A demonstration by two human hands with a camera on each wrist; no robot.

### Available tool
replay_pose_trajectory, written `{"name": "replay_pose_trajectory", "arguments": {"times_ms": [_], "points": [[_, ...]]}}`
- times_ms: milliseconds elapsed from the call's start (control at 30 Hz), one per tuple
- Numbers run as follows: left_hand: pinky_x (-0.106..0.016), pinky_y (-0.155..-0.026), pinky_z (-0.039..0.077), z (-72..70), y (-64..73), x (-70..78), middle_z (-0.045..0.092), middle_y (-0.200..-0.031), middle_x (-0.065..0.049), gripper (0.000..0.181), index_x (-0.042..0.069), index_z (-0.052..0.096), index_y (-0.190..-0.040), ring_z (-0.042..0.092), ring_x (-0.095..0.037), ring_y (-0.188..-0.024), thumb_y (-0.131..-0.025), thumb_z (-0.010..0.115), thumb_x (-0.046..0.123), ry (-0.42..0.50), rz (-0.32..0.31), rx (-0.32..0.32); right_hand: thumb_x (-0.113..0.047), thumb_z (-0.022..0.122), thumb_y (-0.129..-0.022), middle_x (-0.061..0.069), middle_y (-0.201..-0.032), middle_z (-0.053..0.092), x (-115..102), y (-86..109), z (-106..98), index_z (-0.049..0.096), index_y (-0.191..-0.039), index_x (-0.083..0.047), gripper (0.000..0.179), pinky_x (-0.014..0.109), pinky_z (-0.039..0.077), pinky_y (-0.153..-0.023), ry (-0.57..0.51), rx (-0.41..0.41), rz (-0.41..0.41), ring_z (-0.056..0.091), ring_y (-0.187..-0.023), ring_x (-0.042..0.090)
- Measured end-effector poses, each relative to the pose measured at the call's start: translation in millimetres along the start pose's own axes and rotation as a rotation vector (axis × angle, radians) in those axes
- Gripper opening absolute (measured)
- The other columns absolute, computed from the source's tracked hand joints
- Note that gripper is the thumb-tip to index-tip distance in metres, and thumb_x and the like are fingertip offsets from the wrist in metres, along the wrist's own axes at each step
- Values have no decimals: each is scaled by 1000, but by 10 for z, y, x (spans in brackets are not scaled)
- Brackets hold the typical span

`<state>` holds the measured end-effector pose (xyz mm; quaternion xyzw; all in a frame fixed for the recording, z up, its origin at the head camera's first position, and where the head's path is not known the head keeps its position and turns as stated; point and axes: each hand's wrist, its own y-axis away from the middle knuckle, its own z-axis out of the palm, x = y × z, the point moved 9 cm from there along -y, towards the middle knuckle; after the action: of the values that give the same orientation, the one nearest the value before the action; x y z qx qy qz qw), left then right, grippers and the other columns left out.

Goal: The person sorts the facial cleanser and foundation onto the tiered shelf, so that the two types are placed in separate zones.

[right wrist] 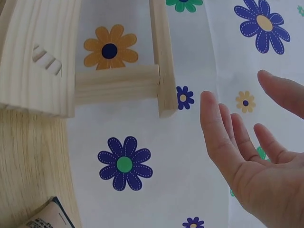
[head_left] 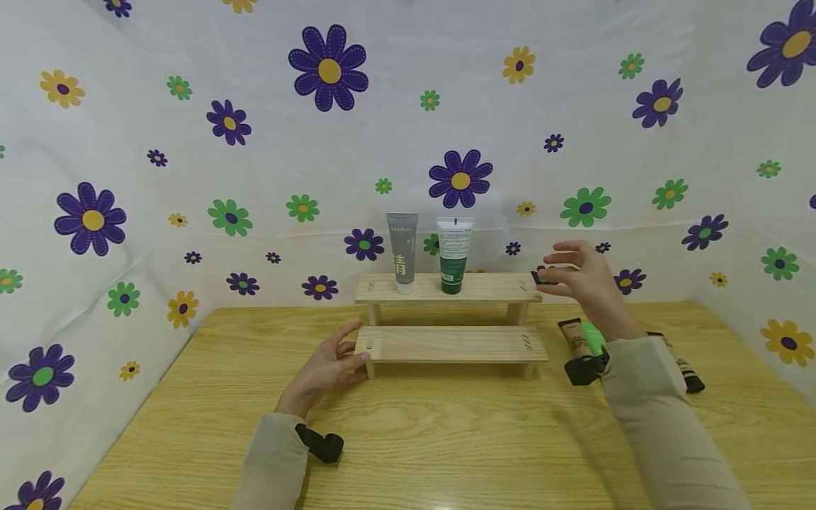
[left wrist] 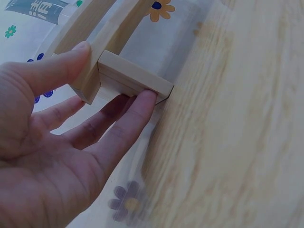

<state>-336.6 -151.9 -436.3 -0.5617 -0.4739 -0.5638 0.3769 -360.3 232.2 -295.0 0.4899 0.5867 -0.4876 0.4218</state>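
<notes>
Two-tier pale wooden stand [head_left: 446,345] sits at the centre of the head view, on the yellow wood-grain tabletop [head_left: 408,439]. The left hand [head_left: 326,370] grips the lower tier's left end, thumb against the plank and fingers at its side support; a careless tug there could jolt both tiers. Most at risk, I judge, are the slim grey tube [head_left: 403,251] and the green-and-white tube [head_left: 454,258], standing narrowly on their caps on the upper tier. The right hand [head_left: 583,280], fingers spread and holding nothing, is near that tier's right end; dropping carelessly, its sleeve [head_left: 663,404] could knock the brown tube [head_left: 576,340] at the frame's right.
</notes>
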Motion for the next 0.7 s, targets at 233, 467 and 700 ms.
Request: {"name": "replay_pose_trajectory", "arguments": {"times_ms": [233, 467, 700], "points": [[-50, -96, 54, 9, -6, -8, 43, -146, -34, 69, 7, 23, -161, 54, -46, -125, -102, 57, -2, 4, -6, 1, 2, 59, -100, 26, -135, 39, 78, 29, -97, 26, -146, 7, 57, 31, 59, -84, 17, -1, 9, 63, -96, 13], [-51, -96, 53, 18, 5, 7, 42, -146, -35, 69, 6, 23, -161, 53, -47, -125, -102, 57, -2, 1, 0, -5, 1, 59, -101, 26, -135, 39, 168, 51, -190, 37, -138, -2, 43, 29, 59, -83, 34, 6, 16, 63, -96, 12], [-53, -98, 51, 26, 20, 25, 40, -147, -36, 68, 5, 21, -161, 52, -48, -127, -103, 56, -1, 0, 6, -21, 0, 58, -101, 27, -136, 41, 211, 84, -241, 26, -147, 10, 56, 31, 59, -84, 94, 17, 24, 62, -96, 9]]}}
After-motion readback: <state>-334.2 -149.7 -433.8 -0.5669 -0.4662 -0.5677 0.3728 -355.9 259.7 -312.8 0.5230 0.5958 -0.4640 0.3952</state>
